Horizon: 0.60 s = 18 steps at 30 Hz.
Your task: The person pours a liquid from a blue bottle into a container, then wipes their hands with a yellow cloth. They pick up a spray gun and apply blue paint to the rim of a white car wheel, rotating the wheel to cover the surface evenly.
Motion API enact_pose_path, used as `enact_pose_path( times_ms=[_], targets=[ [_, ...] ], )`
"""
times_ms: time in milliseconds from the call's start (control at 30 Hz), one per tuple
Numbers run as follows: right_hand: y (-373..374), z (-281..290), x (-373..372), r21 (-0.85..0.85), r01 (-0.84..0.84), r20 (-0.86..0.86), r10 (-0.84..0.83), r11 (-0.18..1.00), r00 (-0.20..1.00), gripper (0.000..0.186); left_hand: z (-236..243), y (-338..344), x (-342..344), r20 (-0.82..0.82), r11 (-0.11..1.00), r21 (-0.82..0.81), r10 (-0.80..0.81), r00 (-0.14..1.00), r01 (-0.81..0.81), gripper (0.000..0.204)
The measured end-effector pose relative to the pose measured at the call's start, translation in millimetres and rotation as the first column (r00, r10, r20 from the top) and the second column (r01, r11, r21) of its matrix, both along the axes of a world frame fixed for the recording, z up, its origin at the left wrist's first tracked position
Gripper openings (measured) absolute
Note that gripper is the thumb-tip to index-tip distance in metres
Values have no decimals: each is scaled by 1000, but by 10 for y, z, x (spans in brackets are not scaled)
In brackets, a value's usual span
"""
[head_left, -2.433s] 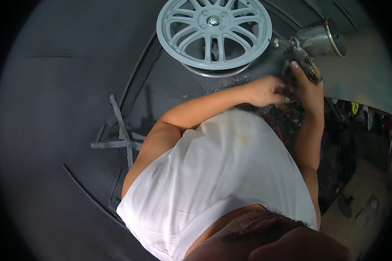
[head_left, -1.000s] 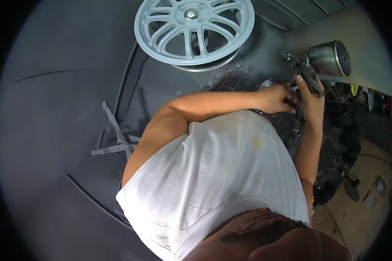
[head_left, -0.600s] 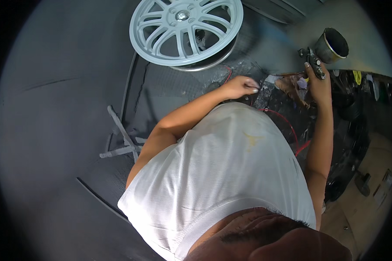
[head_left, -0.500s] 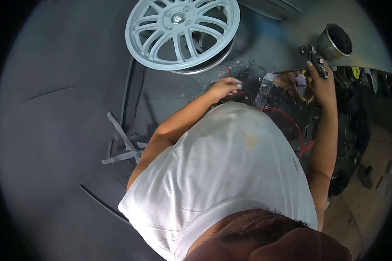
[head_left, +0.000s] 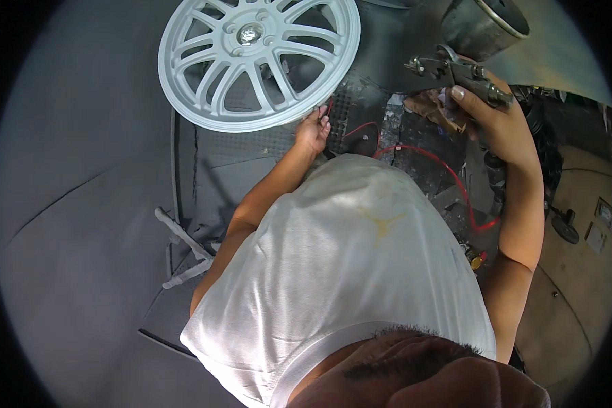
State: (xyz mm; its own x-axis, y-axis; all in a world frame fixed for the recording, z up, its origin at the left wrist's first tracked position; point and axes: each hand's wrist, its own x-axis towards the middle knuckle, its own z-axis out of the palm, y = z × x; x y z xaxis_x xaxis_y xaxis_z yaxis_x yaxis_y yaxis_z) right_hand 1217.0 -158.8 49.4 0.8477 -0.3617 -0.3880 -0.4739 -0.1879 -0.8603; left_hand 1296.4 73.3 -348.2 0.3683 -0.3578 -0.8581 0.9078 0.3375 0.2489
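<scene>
A white multi-spoke wheel rim (head_left: pixel 306 102) with a shiny centre piece is at the top, left of middle. My left hand (head_left: pixel 313 132) is just under its near edge, fingers curled in; whether they grip anything is hidden. A thin red hose (head_left: pixel 421 151) runs close by that hand and curves off to the right. On the right, my right hand (head_left: pixel 500 126) is wrapped around a metal spray gun (head_left: pixel 455 71), thumb on its near side. The gun's grey, paint-stained cup (head_left: pixel 483 30) is tilted beyond the hand.
Crumpled brown paper (head_left: pixel 435 112) lies on the dark, paint-spattered floor between my hands. Left of me stand grey-coated stand legs (head_left: pixel 183 234). A light brown panel (head_left: pixel 571 306) is at the lower right, with a dark round-headed object (head_left: pixel 566 224) beside it.
My left hand has moved left and farther out, up to the wheel rim's near edge. My right hand has brought the spray gun left and closer, so it looks larger. The view has shifted.
</scene>
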Motion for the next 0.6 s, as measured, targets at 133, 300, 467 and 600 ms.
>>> enact_pose_path(
  times_ms=[133,300,467,600],
  targets=[
    [-52,-60,125,-42,-54,-23,53,998,998,35,14,30,6,15,999,12,-34,999,34,17],
    [-92,-49,288,-177,-60,-8,60,982,998,31,11,61,38,40,998,5,-62,997,62,21],
    [-190,-60,344,-257,-68,21,76,964,997,28,65,50,60,55,997,16,-83,995,82,25],
    [-114,3,283,-181,-54,-36,48,982,998,33,89,60,58,64,996,20,-83,994,82,25]
  ],
)
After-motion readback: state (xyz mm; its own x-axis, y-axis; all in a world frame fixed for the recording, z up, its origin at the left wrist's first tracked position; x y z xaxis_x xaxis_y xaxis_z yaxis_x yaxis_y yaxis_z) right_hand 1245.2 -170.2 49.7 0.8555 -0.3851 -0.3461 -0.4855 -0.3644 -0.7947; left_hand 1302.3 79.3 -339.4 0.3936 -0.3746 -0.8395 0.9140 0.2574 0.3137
